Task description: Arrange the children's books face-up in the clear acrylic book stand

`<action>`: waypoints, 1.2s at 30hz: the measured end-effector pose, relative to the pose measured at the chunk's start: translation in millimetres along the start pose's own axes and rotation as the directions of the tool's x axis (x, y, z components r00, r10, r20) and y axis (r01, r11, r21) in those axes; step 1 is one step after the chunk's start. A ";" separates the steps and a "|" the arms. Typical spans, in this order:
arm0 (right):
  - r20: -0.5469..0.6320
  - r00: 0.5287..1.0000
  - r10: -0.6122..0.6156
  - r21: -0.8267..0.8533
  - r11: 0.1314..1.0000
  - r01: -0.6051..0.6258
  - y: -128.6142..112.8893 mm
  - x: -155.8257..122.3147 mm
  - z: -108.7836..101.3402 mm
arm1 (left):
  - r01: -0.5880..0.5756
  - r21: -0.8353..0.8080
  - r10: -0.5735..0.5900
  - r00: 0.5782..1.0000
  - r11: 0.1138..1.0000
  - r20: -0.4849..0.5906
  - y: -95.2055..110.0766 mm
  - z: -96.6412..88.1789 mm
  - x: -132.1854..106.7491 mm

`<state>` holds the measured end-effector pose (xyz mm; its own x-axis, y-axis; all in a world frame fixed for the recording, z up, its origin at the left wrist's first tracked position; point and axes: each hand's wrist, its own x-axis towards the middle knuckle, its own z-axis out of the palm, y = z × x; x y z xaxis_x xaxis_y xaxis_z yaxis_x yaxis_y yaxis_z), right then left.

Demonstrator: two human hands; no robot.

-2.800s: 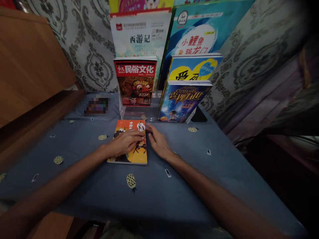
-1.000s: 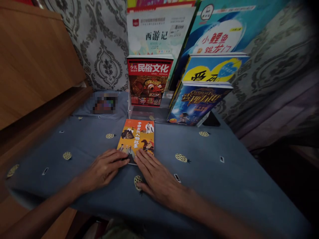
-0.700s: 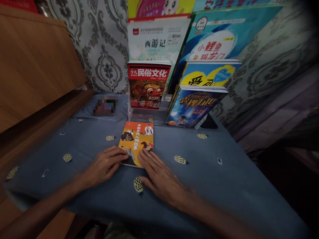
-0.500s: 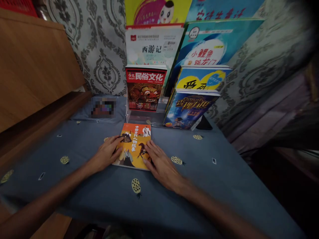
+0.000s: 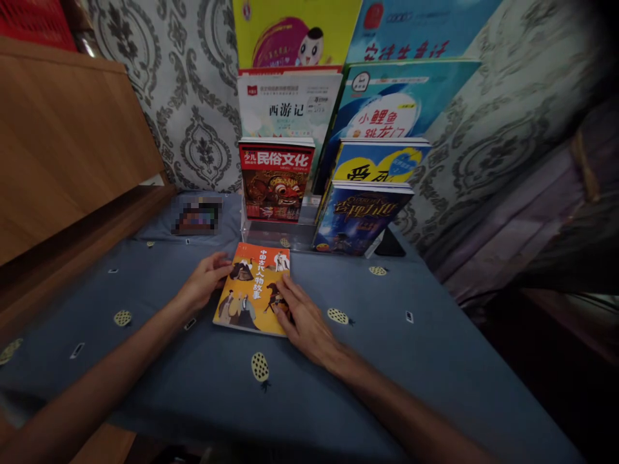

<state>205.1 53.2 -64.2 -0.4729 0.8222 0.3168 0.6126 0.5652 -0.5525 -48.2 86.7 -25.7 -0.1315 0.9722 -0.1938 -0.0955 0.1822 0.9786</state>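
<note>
An orange-and-yellow paperback book lies closed on the blue tablecloth, its cover printed with Chinese characters, robed figures and a horse. My left hand is at the book's left edge, fingers slightly bent and apart, the fingertips touching or just beside the edge. Across the lower right of the cover rests my right hand, with its fingers stretched out and the thumb spread from them. Part of the printed horse is hidden under those fingers.
Behind the book stands a clear display rack with several upright books, including a red one and a dark blue one. A black flat object lies right of it. A wooden cabinet borders the left; a blurred item lies back left.
My left hand has slid off the cover to the book's left edge, uncovering more of the printed figures. The right hand stays on the cover. The view has tilted slightly upward.
</note>
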 end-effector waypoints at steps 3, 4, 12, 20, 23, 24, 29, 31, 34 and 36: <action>0.002 1.000 -0.011 0.028 1.000 0.011 0.8 -1.6 -3.0 | 0.153 -0.146 -0.135 0.983 0.977 0.128 0.5 2.6 -0.5; -0.001 1.000 -0.018 0.043 0.999 0.018 1.4 -2.3 -4.1 | 0.183 -0.176 -0.153 0.973 0.967 0.171 0.4 3.4 -0.8; -0.084 0.988 0.128 0.287 0.953 -0.099 22.8 6.6 -0.3 | 0.178 -0.303 -0.116 0.971 0.936 0.209 14.1 8.3 -11.1; 0.154 0.966 0.206 0.715 0.652 -0.253 20.4 27.9 -21.7 | 0.093 -0.275 -0.010 0.957 0.957 0.289 27.4 10.0 -16.9; 0.150 0.969 0.196 0.727 0.643 -0.243 8.9 38.7 -45.2 | 0.000 -0.224 0.073 0.945 0.975 0.318 41.9 11.5 -14.7; 0.112 0.976 0.187 0.726 0.656 -0.209 4.9 44.0 -53.5 | -0.053 -0.213 0.121 0.940 0.976 0.320 49.2 12.2 -13.5; -0.203 0.978 0.046 0.564 0.822 0.078 -10.9 66.5 -82.9 | -0.419 -0.129 0.437 0.834 0.899 0.337 87.3 5.8 -6.9; -0.289 0.957 -0.026 0.381 0.914 0.140 -11.0 65.0 -82.7 | -0.543 -0.004 0.502 0.774 0.840 0.385 90.2 -4.0 -7.3; -0.247 0.949 -0.194 0.089 0.971 0.222 -2.2 50.4 -68.3 | -0.671 0.251 0.463 0.690 0.698 0.557 68.4 -22.9 -13.4; -0.114 0.941 -0.318 -0.025 0.948 0.318 5.9 37.7 -54.9 | -0.733 0.371 0.395 0.641 0.570 0.658 40.2 -35.0 -19.8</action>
<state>225.7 91.2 -13.2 -0.5676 0.6014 0.5623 0.4463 0.7987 -0.4036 -84.0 69.6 15.1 0.5277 0.7916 0.3079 0.4084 -0.5543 0.7252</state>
